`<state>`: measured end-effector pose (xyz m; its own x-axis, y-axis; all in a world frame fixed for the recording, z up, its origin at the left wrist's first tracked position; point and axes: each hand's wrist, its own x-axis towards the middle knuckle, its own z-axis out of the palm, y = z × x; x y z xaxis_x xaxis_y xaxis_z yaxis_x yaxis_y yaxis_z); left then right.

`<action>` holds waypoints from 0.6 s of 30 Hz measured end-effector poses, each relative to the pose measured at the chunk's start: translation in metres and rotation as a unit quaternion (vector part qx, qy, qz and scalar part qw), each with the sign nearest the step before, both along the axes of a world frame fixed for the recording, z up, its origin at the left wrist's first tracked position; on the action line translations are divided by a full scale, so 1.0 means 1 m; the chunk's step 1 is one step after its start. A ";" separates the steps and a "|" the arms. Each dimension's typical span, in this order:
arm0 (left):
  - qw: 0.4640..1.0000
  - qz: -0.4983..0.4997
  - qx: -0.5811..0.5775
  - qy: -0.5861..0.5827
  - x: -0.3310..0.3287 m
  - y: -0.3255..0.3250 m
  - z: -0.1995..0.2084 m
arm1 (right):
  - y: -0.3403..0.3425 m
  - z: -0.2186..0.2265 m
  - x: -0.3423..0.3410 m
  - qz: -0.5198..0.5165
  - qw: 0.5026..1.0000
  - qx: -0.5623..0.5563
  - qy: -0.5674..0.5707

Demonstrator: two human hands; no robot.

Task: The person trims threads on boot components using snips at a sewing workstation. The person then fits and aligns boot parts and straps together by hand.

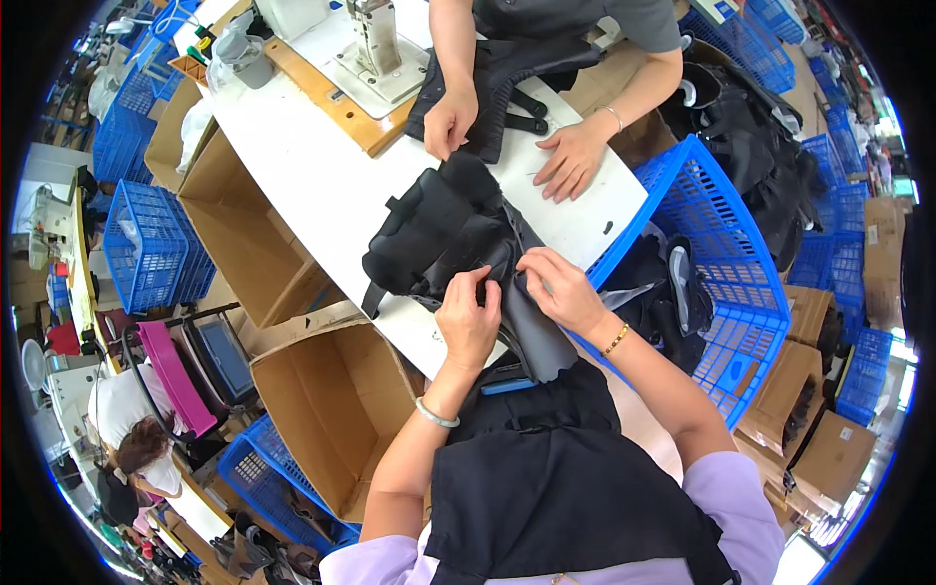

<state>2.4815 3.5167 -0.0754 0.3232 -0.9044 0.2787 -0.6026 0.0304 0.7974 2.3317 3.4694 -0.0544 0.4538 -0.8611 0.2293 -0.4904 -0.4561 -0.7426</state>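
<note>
A black padded sewn piece (424, 229), perhaps part of a bag, lies at the near end of the white table and hangs over its edge toward my lap. My left hand (470, 317) pinches the piece's near edge with thumb and fingers together. Just to the right, my right hand (561, 291) grips the same edge, its fingers closed on the dark material. Across the table, another person's hand (450, 122) touches the far end of the piece, and that person's other hand (575, 161) rests flat on the tabletop.
The white table (292, 166) carries a sewing machine (375, 54) and a clear container (244, 58). To my right stands a blue plastic crate (746, 292) with black pieces inside. Open cardboard boxes (336, 400) line the left side. Another black sewn piece (502, 83) lies before the other person.
</note>
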 end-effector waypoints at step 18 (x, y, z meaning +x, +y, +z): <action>0.998 0.008 -0.057 -0.023 0.014 0.000 -0.011 | -0.012 0.017 0.025 0.037 0.997 0.025 0.057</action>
